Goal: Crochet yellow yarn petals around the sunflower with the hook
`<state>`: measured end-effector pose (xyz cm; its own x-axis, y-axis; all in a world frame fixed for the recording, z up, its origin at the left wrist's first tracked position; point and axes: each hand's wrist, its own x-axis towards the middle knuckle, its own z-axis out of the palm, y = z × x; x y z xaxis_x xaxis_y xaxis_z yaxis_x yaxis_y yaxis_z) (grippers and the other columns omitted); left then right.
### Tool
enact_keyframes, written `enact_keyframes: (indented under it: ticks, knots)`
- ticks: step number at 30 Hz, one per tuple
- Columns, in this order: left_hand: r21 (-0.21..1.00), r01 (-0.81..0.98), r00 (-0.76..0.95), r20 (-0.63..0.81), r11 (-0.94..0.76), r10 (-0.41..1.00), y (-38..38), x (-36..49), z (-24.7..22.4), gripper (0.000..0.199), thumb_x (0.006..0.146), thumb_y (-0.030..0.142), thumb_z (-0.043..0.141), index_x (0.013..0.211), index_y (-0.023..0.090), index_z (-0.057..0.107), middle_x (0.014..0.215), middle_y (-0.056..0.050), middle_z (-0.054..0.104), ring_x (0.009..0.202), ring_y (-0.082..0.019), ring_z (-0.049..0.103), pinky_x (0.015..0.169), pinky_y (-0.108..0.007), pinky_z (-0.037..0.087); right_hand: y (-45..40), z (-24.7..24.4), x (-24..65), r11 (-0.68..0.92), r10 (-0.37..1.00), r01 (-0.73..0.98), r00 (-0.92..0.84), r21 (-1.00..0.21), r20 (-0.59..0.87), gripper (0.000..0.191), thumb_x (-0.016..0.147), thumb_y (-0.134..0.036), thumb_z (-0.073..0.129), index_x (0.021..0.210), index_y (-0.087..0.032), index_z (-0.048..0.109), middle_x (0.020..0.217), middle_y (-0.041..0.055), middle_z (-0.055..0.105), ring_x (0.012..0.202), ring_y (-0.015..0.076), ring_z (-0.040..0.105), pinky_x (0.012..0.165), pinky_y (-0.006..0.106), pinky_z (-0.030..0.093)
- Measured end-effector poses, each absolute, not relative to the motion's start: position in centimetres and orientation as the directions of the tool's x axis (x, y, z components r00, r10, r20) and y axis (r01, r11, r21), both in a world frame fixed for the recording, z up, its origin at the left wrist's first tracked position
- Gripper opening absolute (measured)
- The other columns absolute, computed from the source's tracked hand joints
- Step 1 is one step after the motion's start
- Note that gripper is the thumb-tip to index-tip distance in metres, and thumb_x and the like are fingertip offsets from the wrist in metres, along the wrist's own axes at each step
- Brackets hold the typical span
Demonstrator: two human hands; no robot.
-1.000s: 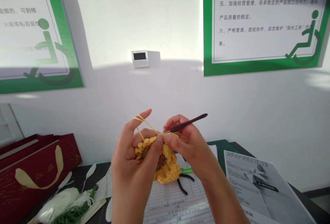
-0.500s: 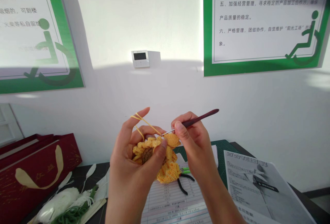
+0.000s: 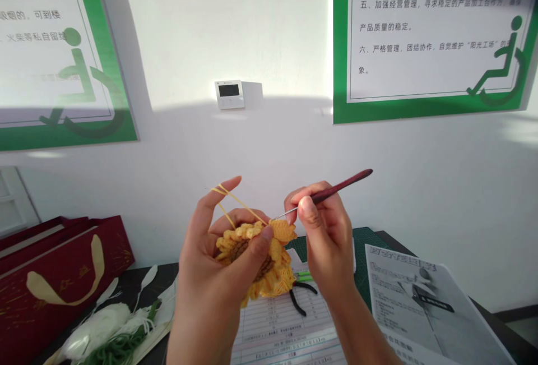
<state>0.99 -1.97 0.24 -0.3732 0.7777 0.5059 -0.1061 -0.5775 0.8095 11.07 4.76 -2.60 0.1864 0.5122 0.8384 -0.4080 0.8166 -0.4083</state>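
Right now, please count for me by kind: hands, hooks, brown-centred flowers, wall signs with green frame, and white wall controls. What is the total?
Hands: 2 (left hand, right hand)
Hook: 1
Flower: 1
Signs: 2 (left sign, right sign)
Wall control: 1
Total: 7

- Your left grip (image 3: 221,261) is a bare hand with slim, tapering fingers.
- Your right grip (image 3: 330,236) is bare too (its thumb has a rounded tip).
- Your left forearm (image 3: 204,334) and right forearm (image 3: 359,320) show uncovered to the frame's edge.
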Motion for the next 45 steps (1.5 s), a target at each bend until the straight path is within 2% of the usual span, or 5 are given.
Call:
enact_keyframes:
  ticks: [17,22,29,36,45]
  knots:
    - [0.822,0.035,-0.289,0.552,-0.568,0.782,-1.7,0.8,-0.1,0.066,0.075,0.018,0.083,0.135,0.028,0.059,0.078,0.000,0.075,0.062,-0.015,0.064,0.056,-0.023,0.053,4.6,-2.9,13.2,0.794,0.580,-0.226,0.005,-0.564,0.815,0.027,0.107,-0.041,0.049,0.088,-0.023,0.053,0.067,-0.0063,0.053,0.056,0.0083,0.048,0.053,0.025,0.039]
    - [0.824,0.034,-0.306,0.547,-0.565,0.779,-1.6,0.5,0.0,0.073,0.072,0.018,0.085,0.139,0.029,0.057,0.080,-0.001,0.075,0.064,-0.016,0.067,0.058,-0.025,0.055,4.8,-2.2,13.3,0.683,0.654,-0.365,-0.081,-0.633,0.752,0.029,0.106,-0.041,0.052,0.084,-0.022,0.054,0.061,-0.0067,0.051,0.053,0.0082,0.046,0.051,0.024,0.038]
    - [0.833,0.010,-0.309,0.529,-0.554,0.790,-1.7,0.4,0.1,0.076,0.074,0.019,0.085,0.142,0.029,0.052,0.080,0.000,0.075,0.062,-0.017,0.067,0.056,-0.025,0.054,4.6,-2.0,12.9,0.677,0.623,-0.484,-0.025,-0.554,0.782,0.021,0.105,-0.035,0.055,0.088,-0.022,0.059,0.057,-0.0078,0.048,0.050,0.0081,0.045,0.050,0.023,0.037]
    - [0.822,0.001,-0.320,0.540,-0.570,0.778,-1.7,0.6,0.1,0.082,0.074,0.018,0.085,0.146,0.029,0.048,0.077,0.000,0.074,0.062,-0.016,0.065,0.057,-0.025,0.055,4.2,-1.9,12.7,0.714,0.598,-0.465,0.015,-0.524,0.801,0.020,0.104,-0.034,0.057,0.088,-0.022,0.059,0.062,-0.0075,0.048,0.049,0.0074,0.045,0.048,0.023,0.039]
    - [0.815,0.023,-0.301,0.557,-0.578,0.774,-1.6,0.5,0.1,0.094,0.077,0.019,0.083,0.155,0.040,0.036,0.076,0.001,0.075,0.061,-0.019,0.067,0.057,-0.028,0.055,4.2,-2.1,12.8,0.734,0.594,-0.404,-0.007,-0.546,0.804,0.021,0.105,-0.034,0.055,0.088,-0.022,0.056,0.072,-0.0054,0.052,0.053,0.0058,0.046,0.050,0.022,0.039]
